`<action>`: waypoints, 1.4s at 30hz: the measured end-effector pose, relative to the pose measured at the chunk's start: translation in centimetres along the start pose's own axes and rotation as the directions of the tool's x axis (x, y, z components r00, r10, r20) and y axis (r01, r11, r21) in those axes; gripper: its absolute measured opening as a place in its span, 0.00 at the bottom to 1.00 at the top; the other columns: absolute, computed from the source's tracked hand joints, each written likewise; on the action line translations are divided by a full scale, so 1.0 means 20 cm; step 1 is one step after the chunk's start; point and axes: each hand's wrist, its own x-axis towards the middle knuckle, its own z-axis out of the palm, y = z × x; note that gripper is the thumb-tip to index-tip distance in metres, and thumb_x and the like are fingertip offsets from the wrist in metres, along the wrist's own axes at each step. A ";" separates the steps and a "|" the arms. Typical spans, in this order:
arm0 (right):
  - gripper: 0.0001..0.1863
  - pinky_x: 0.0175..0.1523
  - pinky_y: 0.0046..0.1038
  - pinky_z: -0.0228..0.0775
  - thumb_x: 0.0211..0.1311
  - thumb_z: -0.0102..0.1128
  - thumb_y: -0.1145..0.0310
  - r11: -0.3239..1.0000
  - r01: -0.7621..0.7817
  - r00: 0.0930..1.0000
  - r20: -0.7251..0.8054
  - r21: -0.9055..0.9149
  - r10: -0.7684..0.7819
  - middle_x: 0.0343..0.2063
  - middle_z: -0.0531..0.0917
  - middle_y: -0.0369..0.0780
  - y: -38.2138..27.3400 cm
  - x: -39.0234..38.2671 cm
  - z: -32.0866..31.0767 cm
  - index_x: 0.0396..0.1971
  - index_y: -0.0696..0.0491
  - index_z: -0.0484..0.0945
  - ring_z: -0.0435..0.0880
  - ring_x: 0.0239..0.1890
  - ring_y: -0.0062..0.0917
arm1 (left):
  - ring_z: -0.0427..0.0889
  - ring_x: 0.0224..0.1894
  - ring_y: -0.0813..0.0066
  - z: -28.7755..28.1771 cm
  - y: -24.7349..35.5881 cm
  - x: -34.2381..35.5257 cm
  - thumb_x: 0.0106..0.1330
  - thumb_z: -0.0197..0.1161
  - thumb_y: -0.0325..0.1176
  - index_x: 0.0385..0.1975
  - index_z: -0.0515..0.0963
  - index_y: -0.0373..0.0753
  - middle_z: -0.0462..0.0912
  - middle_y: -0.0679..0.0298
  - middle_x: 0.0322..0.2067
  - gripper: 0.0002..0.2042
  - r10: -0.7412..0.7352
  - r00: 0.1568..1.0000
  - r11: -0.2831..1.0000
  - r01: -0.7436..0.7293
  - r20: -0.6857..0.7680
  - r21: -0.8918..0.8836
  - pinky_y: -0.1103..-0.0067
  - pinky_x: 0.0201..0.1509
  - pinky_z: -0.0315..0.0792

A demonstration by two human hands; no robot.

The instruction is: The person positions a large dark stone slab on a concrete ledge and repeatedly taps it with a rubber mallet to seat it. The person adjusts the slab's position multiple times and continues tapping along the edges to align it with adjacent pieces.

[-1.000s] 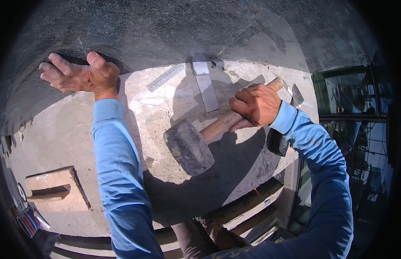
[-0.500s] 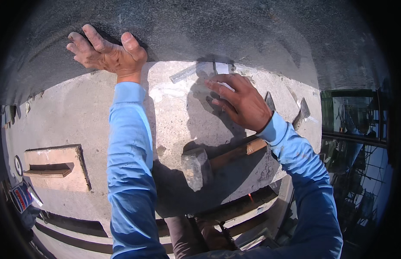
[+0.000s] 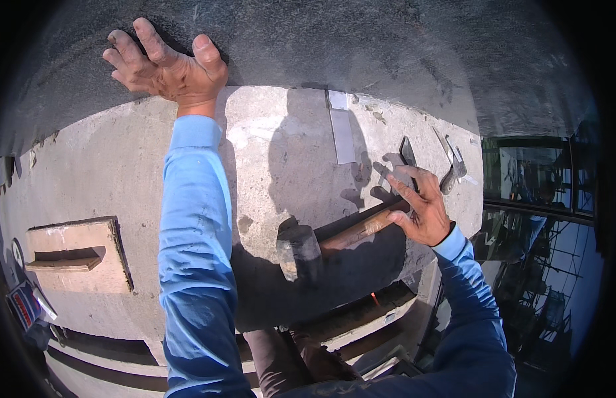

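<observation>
My left hand presses its palm side against the dark speckled slab, with the fingers spread. Near the handle end of a mallet is my right hand, fingers apart. Its thumb is close to the wooden handle; whether they touch is not clear. The mallet lies on the concrete ledge, its heavy grey head toward the left. A thin pale strip reaches from the slab's lower edge onto the ledge.
A wooden float lies on the ledge to the left. Beyond my right hand are a dark pointed blade and a dark-handled tool. A printed packet is at the far left. Dark glass panels stand at the right.
My right hand has moved from the pale strip down and right to the mallet handle. A grey flat piece left of that strip no longer shows. My left hand stays on the slab.
</observation>
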 end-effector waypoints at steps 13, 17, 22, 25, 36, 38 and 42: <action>0.27 0.30 0.32 0.77 0.52 0.67 0.41 0.849 0.518 0.837 0.262 -0.100 -0.480 0.26 0.77 0.38 -0.03 0.32 0.18 0.28 0.53 0.77 0.82 0.26 0.32 | 0.42 0.76 0.43 -0.01 -0.01 0.00 0.66 0.45 0.61 0.75 0.51 0.51 0.52 0.55 0.71 0.39 0.013 1.000 0.999 -0.013 0.012 0.029 0.42 0.74 0.37; 0.30 0.26 0.35 0.76 0.60 0.59 0.36 0.836 0.479 0.877 0.191 -0.268 -0.441 0.22 0.78 0.39 0.19 0.59 0.09 0.32 0.53 0.76 0.82 0.23 0.34 | 0.42 0.76 0.43 0.00 0.01 -0.01 0.65 0.45 0.61 0.75 0.51 0.51 0.52 0.55 0.71 0.39 -0.001 1.000 1.000 0.000 0.018 0.014 0.42 0.74 0.36; 0.31 0.26 0.41 0.75 0.68 0.52 0.36 0.978 -0.101 0.986 0.116 -0.180 0.123 0.15 0.80 0.46 0.16 0.61 0.23 0.34 0.56 0.73 0.83 0.20 0.41 | 0.40 0.76 0.41 0.00 0.01 -0.01 0.65 0.44 0.62 0.75 0.50 0.56 0.52 0.55 0.71 0.38 -0.015 1.000 1.000 0.015 0.022 0.021 0.38 0.72 0.36; 0.30 0.27 0.40 0.76 0.67 0.55 0.37 0.988 0.108 0.981 0.171 -0.108 -0.089 0.23 0.81 0.45 0.11 0.55 0.23 0.34 0.55 0.75 0.84 0.22 0.41 | 0.39 0.77 0.40 0.00 0.01 0.00 0.65 0.44 0.62 0.76 0.50 0.57 0.52 0.55 0.71 0.38 -0.024 0.999 1.000 0.024 0.030 0.007 0.36 0.71 0.35; 0.33 0.28 0.44 0.77 0.69 0.47 0.33 0.989 -0.110 0.977 0.170 -0.099 0.126 0.23 0.84 0.47 0.07 0.62 0.26 0.34 0.53 0.76 0.85 0.24 0.44 | 0.41 0.76 0.44 -0.05 0.03 0.01 0.70 0.44 0.59 0.73 0.54 0.41 0.50 0.53 0.69 0.37 0.000 0.995 0.998 -0.007 0.103 0.063 0.47 0.76 0.38; 0.33 0.28 0.43 0.77 0.69 0.46 0.33 0.992 0.060 0.988 0.151 -0.109 -0.043 0.23 0.84 0.47 0.09 0.54 0.30 0.34 0.53 0.76 0.85 0.23 0.44 | 0.41 0.76 0.44 -0.04 0.05 0.02 0.70 0.44 0.56 0.73 0.55 0.40 0.50 0.53 0.70 0.36 0.006 0.995 0.998 -0.012 0.098 0.056 0.47 0.76 0.38; 0.33 0.27 0.42 0.75 0.68 0.50 0.34 0.982 -0.071 0.966 0.234 -0.174 0.112 0.24 0.84 0.47 0.19 0.83 0.20 0.34 0.54 0.76 0.84 0.23 0.44 | 0.41 0.77 0.47 -0.06 0.01 0.02 0.71 0.43 0.49 0.71 0.58 0.38 0.53 0.53 0.70 0.32 -0.006 0.999 0.998 0.003 0.049 0.060 0.50 0.77 0.37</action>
